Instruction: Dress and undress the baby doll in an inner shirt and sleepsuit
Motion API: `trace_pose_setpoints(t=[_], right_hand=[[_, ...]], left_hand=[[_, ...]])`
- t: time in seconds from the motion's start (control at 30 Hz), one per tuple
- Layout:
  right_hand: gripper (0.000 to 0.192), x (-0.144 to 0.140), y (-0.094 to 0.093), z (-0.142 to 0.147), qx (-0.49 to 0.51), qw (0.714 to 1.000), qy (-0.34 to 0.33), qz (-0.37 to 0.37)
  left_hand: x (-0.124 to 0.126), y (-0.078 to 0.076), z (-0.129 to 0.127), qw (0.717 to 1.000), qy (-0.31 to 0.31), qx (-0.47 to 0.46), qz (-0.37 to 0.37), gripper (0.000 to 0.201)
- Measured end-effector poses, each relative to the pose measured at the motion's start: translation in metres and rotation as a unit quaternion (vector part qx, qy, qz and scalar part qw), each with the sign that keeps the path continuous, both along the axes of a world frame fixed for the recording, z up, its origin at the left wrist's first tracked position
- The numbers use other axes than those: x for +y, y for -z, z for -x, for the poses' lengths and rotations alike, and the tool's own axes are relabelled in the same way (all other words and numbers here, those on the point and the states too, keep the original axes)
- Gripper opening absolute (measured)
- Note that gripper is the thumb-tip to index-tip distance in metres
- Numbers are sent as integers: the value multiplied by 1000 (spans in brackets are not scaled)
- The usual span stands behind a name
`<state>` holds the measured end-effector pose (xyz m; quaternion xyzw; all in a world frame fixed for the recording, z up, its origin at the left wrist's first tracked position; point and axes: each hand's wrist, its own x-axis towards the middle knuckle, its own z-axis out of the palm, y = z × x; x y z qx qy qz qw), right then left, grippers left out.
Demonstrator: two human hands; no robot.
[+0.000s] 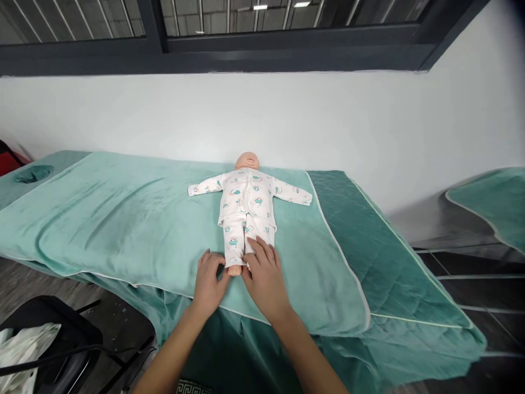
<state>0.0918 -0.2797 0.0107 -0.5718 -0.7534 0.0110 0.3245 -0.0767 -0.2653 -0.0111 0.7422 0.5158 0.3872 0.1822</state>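
Note:
A baby doll [248, 160] lies on its back on the bed, arms spread wide, its head toward the wall. It wears a white printed top [246, 194] and matching trousers [234, 241]. My left hand [210, 282] is at the outer side of one trouser cuff, thumb and forefinger closed at its edge. On the inner side of that cuff, my right hand [266, 276] has its thumb and forefinger at the hem. Its other fingers rest over the second trouser leg, hiding its lower end. Between my hands shows one bare doll foot [234, 270].
A light green sheet [135, 219] covers much of the bed, over a darker quilted cover [369, 257]. Behind is a white wall [287, 120] below a dark window frame [262, 52]. A black chair [53, 323] holding pale cloth stands at lower left.

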Motion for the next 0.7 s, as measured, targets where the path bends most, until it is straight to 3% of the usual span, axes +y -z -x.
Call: trace_pose_setpoints(t=[0.13,0.27,0.47,0.53,0.7], right_hand=[[14,-14,-8,3,22,999,-35,-30],[18,-27,-2,3,30,998,-53,-25],[36,-30,15,-22,78,997,20,-17],[29,-28,15,-31,84,996,28,0],[3,-22,-1,-39,99,994,-25,41]], left_hand=[[-13,-5,13,994,-50,-90,40,5],[-18,1,21,993,-79,-69,56,8],[-17,12,26,996,-58,-54,-34,16],[-17,7,24,996,-42,-50,-63,19],[-11,-20,2,994,35,10,-100,23]])
